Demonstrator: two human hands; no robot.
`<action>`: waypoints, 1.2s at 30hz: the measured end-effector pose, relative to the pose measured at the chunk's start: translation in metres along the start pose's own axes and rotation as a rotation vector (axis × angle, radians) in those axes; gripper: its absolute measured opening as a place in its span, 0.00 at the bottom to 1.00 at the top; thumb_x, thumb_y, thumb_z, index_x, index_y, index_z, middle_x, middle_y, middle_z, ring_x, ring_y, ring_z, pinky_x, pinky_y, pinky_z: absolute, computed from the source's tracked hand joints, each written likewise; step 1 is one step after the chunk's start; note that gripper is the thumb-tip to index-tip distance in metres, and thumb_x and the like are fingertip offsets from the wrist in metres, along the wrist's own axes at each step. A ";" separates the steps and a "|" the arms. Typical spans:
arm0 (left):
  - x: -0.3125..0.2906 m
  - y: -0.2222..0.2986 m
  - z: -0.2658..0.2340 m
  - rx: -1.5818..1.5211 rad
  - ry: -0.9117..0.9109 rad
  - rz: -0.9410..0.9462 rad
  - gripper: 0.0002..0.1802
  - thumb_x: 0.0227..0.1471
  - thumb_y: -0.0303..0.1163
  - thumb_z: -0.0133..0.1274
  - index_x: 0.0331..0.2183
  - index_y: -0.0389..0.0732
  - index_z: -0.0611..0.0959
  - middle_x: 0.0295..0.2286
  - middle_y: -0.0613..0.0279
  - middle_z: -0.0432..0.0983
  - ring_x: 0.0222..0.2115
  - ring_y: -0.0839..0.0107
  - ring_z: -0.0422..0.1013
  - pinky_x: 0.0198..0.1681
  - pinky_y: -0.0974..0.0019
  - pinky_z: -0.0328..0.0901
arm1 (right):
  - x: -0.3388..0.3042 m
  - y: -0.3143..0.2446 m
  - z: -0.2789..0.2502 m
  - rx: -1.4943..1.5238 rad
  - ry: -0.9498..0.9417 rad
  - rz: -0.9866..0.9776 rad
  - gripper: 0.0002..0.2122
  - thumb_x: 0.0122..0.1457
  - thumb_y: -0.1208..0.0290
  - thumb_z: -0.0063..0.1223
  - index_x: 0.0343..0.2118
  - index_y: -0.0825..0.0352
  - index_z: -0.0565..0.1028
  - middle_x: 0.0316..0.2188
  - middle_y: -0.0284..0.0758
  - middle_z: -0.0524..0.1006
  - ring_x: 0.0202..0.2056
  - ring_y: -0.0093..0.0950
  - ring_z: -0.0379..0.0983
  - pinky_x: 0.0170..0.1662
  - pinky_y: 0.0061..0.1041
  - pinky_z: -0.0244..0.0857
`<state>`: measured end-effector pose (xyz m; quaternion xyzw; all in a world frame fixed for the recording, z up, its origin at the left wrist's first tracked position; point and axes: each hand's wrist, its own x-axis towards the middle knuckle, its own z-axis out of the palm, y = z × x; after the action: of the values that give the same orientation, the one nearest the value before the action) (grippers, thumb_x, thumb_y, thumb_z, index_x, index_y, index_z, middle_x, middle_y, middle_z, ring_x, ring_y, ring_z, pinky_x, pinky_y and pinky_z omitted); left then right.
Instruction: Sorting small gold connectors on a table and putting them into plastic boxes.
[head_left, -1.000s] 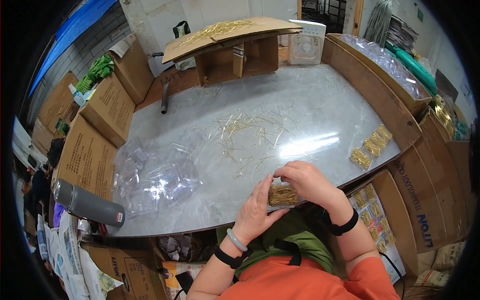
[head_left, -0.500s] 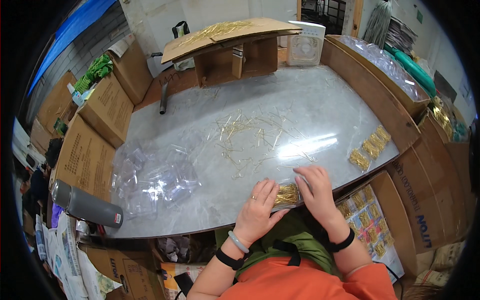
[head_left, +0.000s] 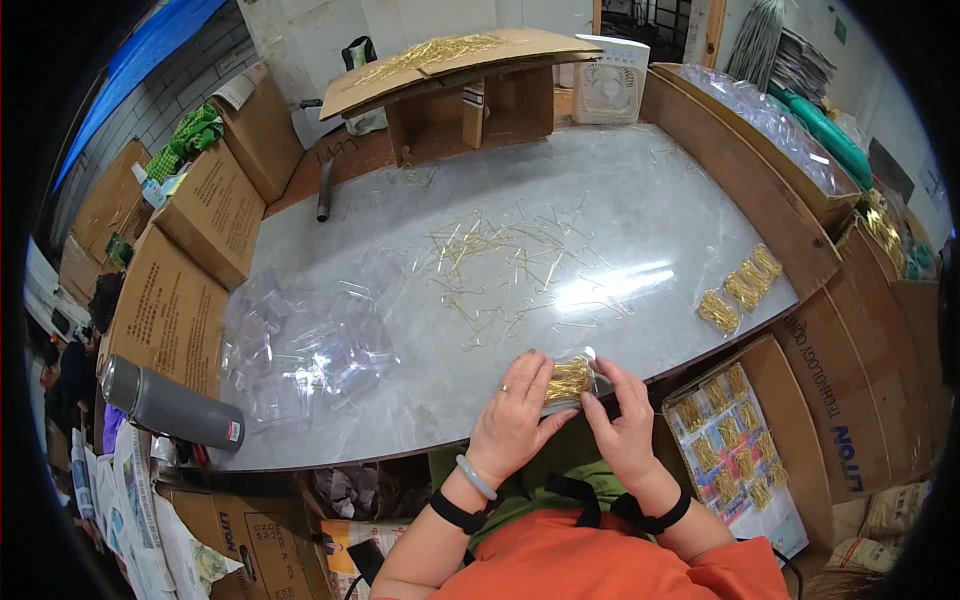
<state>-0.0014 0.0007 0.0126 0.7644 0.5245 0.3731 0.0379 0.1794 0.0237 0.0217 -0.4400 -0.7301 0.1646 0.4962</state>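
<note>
Between my two hands, at the table's near edge, is a clear plastic box (head_left: 570,381) filled with a bundle of gold wire hooks. My left hand (head_left: 511,415) grips its left end, fingers on top and thumb along the near side. At the right end my right hand (head_left: 622,410) pinches the box between thumb and fingers, by a small whitish flap. Loose gold hooks (head_left: 520,262) lie scattered across the table beyond my hands. To the left is a heap of empty clear plastic boxes (head_left: 310,350). Several filled boxes (head_left: 742,290) stand in a row near the right edge.
Below the right edge, an open carton (head_left: 790,430) holds several gold bundles on printed paper. A grey bottle (head_left: 172,405) lies tilted at the left corner. Cardboard boxes (head_left: 170,310) line the left side. At the back are a cardboard stand (head_left: 470,110) and a white fan (head_left: 608,85).
My right hand has come down and closed on the box's right end, where its fingers were raised before. The box has shifted slightly up in view, and my left hand keeps its hold.
</note>
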 end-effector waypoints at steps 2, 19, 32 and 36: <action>0.000 0.001 0.000 -0.002 0.006 0.001 0.40 0.48 0.42 0.70 0.57 0.33 0.73 0.55 0.47 0.69 0.57 0.45 0.66 0.58 0.51 0.66 | 0.001 0.001 0.001 -0.075 0.025 -0.003 0.17 0.54 0.79 0.62 0.48 0.65 0.77 0.37 0.35 0.80 0.40 0.37 0.74 0.49 0.37 0.63; 0.002 0.004 -0.009 -0.080 -0.035 0.033 0.36 0.46 0.47 0.71 0.51 0.37 0.77 0.54 0.48 0.71 0.54 0.48 0.71 0.55 0.53 0.69 | -0.001 0.000 -0.009 -0.137 0.035 -0.086 0.10 0.52 0.79 0.62 0.38 0.65 0.77 0.33 0.36 0.78 0.41 0.39 0.72 0.50 0.38 0.62; 0.001 0.005 -0.008 -0.045 -0.087 -0.020 0.38 0.49 0.49 0.67 0.54 0.36 0.74 0.55 0.49 0.70 0.55 0.48 0.69 0.56 0.53 0.68 | 0.004 -0.003 -0.016 -0.118 -0.053 -0.155 0.11 0.53 0.79 0.63 0.40 0.62 0.80 0.40 0.35 0.79 0.47 0.39 0.71 0.52 0.38 0.61; -0.001 0.004 -0.006 -0.040 -0.087 -0.018 0.40 0.49 0.49 0.67 0.55 0.36 0.73 0.55 0.49 0.69 0.55 0.49 0.69 0.56 0.53 0.68 | 0.008 0.003 -0.011 -0.157 -0.134 -0.240 0.13 0.54 0.78 0.63 0.43 0.61 0.81 0.47 0.34 0.80 0.51 0.40 0.71 0.55 0.38 0.61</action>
<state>-0.0025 -0.0034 0.0183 0.7741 0.5217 0.3496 0.0794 0.1894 0.0293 0.0295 -0.3753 -0.8195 0.0756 0.4265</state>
